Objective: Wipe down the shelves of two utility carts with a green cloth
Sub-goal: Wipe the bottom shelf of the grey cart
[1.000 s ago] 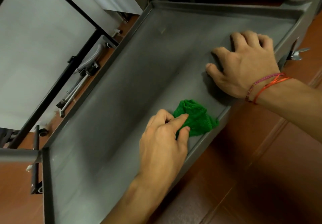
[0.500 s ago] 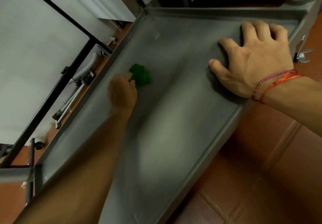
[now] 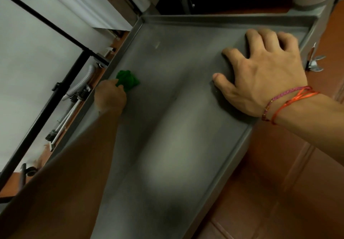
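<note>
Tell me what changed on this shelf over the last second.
The left hand swept the green cloth across the shelf, from the near rim to the far one, holding it throughout. The right hand stayed flat near the corner.

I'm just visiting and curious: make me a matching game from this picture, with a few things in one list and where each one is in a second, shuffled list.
Things:
1. crumpled green cloth
2. right hand
3. red and pink thread bracelets
4. grey ribbed hose

Places:
A. around the right wrist
B. outside the grey metal shelf, past its left rim
C. held by the left hand, near the shelf's left rim
D. spread flat on the shelf, near its right rim

Pairs: 1-C, 2-D, 3-A, 4-B
</note>
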`<move>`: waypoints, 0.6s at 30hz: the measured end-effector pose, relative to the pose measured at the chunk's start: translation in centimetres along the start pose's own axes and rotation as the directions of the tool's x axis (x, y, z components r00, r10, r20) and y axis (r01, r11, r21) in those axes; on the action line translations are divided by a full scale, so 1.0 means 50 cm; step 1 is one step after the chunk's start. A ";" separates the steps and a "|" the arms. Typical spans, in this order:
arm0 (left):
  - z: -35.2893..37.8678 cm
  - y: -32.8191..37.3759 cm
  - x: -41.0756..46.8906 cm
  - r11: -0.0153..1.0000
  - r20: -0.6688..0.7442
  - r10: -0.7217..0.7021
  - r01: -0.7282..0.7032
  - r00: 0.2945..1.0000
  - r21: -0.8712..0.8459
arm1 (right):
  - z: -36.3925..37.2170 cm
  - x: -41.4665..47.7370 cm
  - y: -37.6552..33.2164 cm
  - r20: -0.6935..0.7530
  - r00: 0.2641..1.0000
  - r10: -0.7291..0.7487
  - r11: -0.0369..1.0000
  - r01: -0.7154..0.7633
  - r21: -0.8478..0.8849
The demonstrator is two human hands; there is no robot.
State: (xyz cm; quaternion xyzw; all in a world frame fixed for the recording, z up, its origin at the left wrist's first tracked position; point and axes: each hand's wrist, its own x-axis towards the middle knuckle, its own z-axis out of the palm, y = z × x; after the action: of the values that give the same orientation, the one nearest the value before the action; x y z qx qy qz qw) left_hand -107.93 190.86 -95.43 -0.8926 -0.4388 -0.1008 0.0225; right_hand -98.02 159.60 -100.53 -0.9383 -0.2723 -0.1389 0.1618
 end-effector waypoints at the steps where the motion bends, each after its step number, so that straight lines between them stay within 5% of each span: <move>1: 0.003 0.000 0.012 1.000 0.000 -0.028 0.028 1.000 0.010 | -0.001 0.001 0.000 0.001 1.000 0.004 1.000 -0.004 0.004; 10: 0.025 0.008 0.065 0.993 -0.001 -0.106 0.105 0.994 -0.046 | -0.006 0.002 0.000 0.036 0.999 0.023 1.000 -0.024 0.015; 18: -0.016 0.058 -0.082 0.981 -0.075 0.189 -0.184 0.979 0.061 | -0.005 0.003 -0.003 0.043 0.999 0.028 0.999 -0.030 0.045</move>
State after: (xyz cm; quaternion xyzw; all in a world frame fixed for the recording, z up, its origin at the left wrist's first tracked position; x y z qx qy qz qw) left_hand -108.21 185.77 -95.32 -0.9242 -0.3543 -0.1224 0.0736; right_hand -98.02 159.68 -100.22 -0.9410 -0.2651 -0.1102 0.1793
